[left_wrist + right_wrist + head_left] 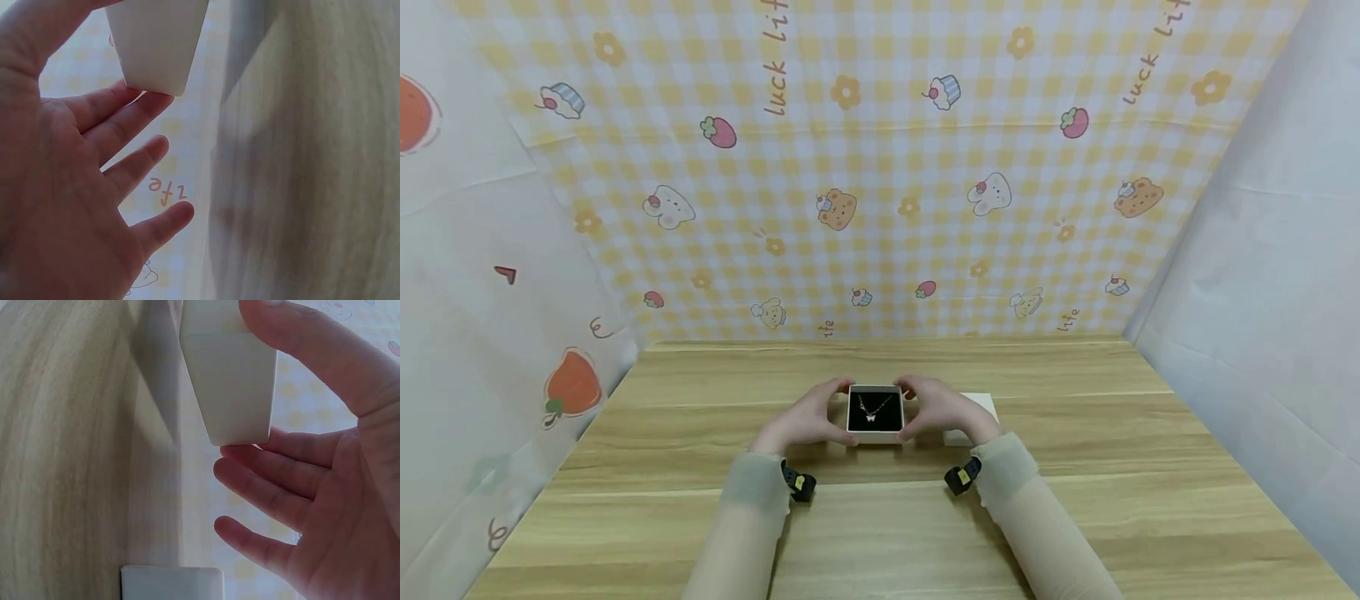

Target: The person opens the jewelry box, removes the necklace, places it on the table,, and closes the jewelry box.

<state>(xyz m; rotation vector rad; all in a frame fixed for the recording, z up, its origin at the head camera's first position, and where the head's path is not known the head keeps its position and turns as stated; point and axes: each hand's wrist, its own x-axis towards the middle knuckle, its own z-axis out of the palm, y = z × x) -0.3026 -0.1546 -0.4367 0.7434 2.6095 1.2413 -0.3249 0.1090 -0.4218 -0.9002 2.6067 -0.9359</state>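
A small white necklace box (876, 437), without a lid on it, is in the middle between both hands. Inside, a fine necklace with a butterfly pendant (871, 416) lies on a black insert. My left hand (808, 417) grips the box's left end, thumb at the near corner and fingertips at the far one. The right hand (942, 408) pinches the opposite end the same way. In the left wrist view the box (157, 47) stands a little off the tabletop, and only the nearer fingers touch it; the others are spread free.
A flat white square piece (981, 406), perhaps the lid, lies on the wooden table (880, 533) partly behind the right hand and wrist. A gingham cloth (880, 167) hangs at the back, with pale cloth at both sides.
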